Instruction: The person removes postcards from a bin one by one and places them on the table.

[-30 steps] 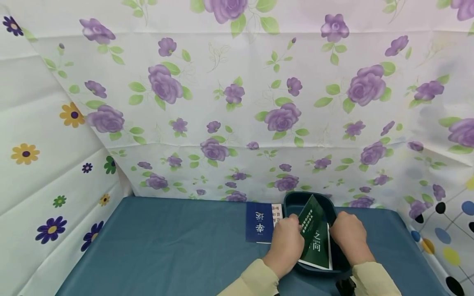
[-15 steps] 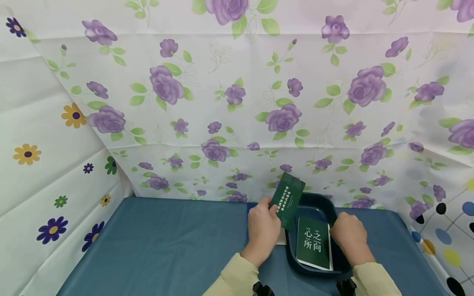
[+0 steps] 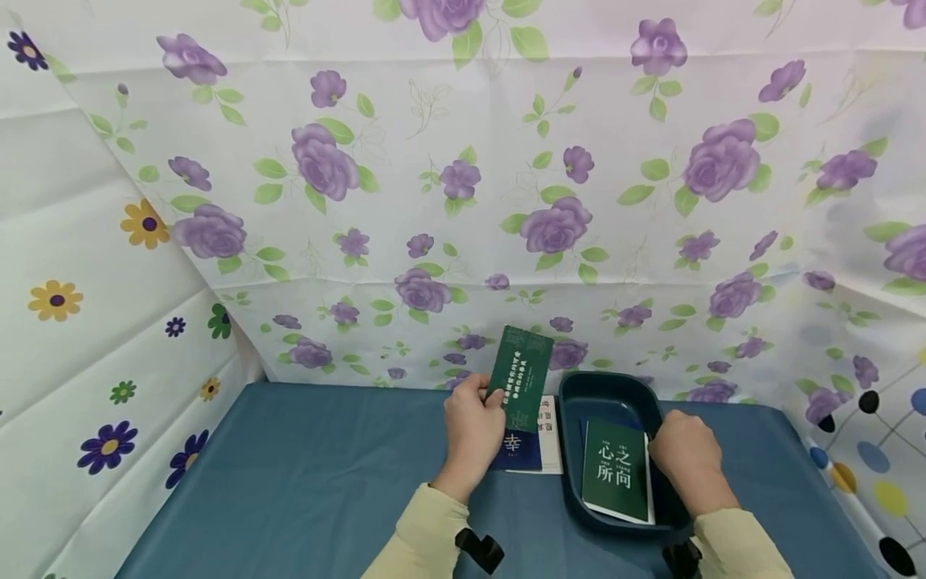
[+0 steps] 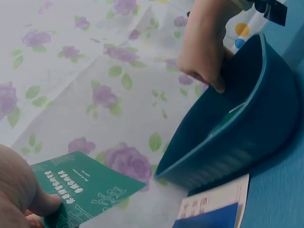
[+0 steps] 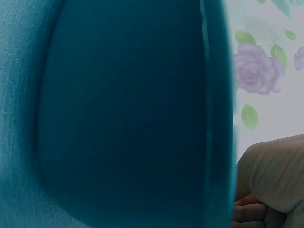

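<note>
My left hand (image 3: 473, 430) pinches a green printed card (image 3: 524, 374) between thumb and fingers, raised above the table left of the bin. Under it, a dark blue card (image 3: 522, 452) lies partly over a white printed card (image 3: 550, 434); the held card hides some of both. My right hand (image 3: 687, 462) grips the right rim of a dark teal plastic bin (image 3: 571, 482), fingers curled over the edge, as the left wrist view also shows. Inside the bin lies another green card (image 3: 616, 474) with white characters, over a white-edged one. The right wrist view shows mostly the bin's outer wall (image 5: 128, 114).
A blue-green cloth (image 3: 325, 474) covers the table. Behind it rises a white sheet (image 3: 492, 177) with purple roses, close to the bin's far end. Patterned sheets also stand at the left (image 3: 43, 386) and right (image 3: 886, 450) sides.
My left hand has lifted the green card out of the bin and carried it left, over the blue and white cards. My right hand stays on the bin's rim.
</note>
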The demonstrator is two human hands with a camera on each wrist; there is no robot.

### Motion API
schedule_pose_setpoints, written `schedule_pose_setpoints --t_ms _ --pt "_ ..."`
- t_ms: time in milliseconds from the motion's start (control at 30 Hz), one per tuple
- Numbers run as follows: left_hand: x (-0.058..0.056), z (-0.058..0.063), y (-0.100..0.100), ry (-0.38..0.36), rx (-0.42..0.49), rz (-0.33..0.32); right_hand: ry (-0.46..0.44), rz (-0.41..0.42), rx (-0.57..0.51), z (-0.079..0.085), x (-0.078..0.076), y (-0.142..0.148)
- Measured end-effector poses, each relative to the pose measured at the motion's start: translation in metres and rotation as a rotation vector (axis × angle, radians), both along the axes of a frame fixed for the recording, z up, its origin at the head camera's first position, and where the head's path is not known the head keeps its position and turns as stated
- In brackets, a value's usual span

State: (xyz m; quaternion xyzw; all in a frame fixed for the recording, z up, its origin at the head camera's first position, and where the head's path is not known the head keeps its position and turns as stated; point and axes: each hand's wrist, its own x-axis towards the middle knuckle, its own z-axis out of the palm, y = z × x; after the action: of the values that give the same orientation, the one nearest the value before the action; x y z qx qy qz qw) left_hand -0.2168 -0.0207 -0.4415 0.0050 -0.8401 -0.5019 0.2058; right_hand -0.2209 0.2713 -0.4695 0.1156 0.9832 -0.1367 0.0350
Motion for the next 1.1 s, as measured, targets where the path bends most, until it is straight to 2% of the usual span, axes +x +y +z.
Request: schedule_pose_setpoints --t_ms 300,600,733,933,1100 --pt "-0.007 -0.015 -0.025 -0.06 0.034 0.098 -0.006 -0.009 0.005 -0.001 -0.003 0.0" --pt "-0.007 -0.026 -0.044 -0.104 0.077 0.116 -0.003 -0.011 0.009 -0.001 -0.002 0.0" --pt "-0.005 -0.029 -0.051 -0.127 0.04 0.15 -0.01 -0.013 0.008 -0.001 -0.002 0.0" --pt "-0.002 -0.035 -0.06 -0.133 -0.077 0.214 -0.006 -0.011 0.006 0.0 -0.002 0.0" --pt "-0.003 -0.037 -0.064 -0.147 -0.078 0.197 -0.007 -0.005 -0.002 0.0 -0.002 0.0"
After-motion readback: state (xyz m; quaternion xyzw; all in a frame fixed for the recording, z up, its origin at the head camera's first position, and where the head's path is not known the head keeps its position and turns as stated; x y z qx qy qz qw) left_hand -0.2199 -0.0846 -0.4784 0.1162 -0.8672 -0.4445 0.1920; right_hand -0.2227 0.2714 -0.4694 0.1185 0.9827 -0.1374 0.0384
